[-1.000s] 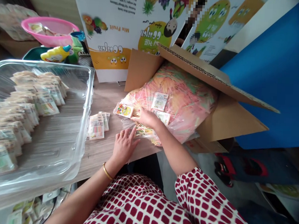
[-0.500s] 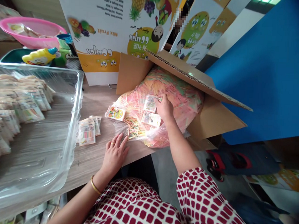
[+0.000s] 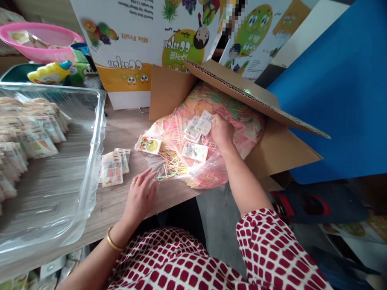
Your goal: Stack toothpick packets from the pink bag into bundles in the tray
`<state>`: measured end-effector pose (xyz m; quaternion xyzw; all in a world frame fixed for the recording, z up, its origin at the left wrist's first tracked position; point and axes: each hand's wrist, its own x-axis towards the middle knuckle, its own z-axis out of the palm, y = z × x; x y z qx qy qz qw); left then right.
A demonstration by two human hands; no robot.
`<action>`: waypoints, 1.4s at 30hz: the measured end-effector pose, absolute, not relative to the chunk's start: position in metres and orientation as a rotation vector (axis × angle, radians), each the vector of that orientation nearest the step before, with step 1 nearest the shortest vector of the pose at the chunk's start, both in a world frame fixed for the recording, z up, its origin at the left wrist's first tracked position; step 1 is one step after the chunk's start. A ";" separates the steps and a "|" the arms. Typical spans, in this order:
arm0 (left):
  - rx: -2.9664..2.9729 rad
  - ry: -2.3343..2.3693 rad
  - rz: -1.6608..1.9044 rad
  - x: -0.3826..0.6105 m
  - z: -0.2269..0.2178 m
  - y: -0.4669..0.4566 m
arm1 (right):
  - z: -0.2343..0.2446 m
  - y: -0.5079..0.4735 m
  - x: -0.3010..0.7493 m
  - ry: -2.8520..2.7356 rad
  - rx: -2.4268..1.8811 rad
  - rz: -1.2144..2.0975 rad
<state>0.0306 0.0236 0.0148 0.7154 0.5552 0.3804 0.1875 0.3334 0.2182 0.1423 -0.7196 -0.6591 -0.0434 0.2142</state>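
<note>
My right hand (image 3: 222, 131) is closed, pinching the edge of a small candy packet (image 3: 204, 122) above a big clear bag of thin coloured sticks (image 3: 242, 117). Beneath the held packet, another packet (image 3: 191, 128) is partly covered. Lower down on the bag lies one more packet (image 3: 195, 151), and to its left a packet with a bright printed face (image 3: 148, 145). Loose sticks (image 3: 171, 164) spill at the bag's mouth. Near the table's front edge, my left hand (image 3: 141, 196) is open with fingers spread, holding nothing, just left of these sticks.
An opened cardboard box (image 3: 276, 150) holds the bag, its flaps raised. A few packets (image 3: 113, 169) lie on the wooden table (image 3: 120, 127). At left, a clear plastic tray (image 3: 95, 158) carries rows of packets. Behind stand a pink basin (image 3: 54, 30) and printed cartons (image 3: 127, 44).
My right hand has moved slightly right, lifting a packet so that another shows beneath it. My left hand has drawn back a little to the left, away from the loose sticks.
</note>
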 end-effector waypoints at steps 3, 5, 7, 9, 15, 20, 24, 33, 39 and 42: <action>1.608 1.495 1.172 0.022 0.033 0.030 | 0.157 0.189 0.316 -1.743 -1.745 0.152; 1.307 1.384 1.188 0.017 0.044 0.036 | 0.161 0.164 0.293 -1.779 -1.554 0.572; 1.106 1.218 1.149 0.014 0.052 0.041 | 0.156 0.140 0.267 -1.841 -1.400 0.958; 0.993 1.032 1.052 0.011 0.056 0.044 | 0.144 0.121 0.243 -1.901 -1.326 1.151; 0.776 0.956 0.808 0.005 0.062 0.037 | 0.103 0.100 0.206 -2.049 -1.325 1.193; 0.608 0.938 0.932 0.007 0.057 0.037 | 0.092 0.097 0.199 -1.971 -1.348 1.152; 0.614 1.040 1.087 0.009 0.051 0.038 | 0.092 0.094 0.198 -1.845 -1.347 1.068; 0.555 1.037 1.057 0.013 0.054 0.033 | 0.087 0.091 0.192 -2.135 -1.419 0.977; 0.552 1.076 1.168 0.015 0.051 0.035 | 0.094 0.083 0.190 -2.033 -1.455 0.818; 0.606 1.135 1.194 0.016 0.050 0.034 | 0.101 0.078 0.190 -2.137 -1.442 0.765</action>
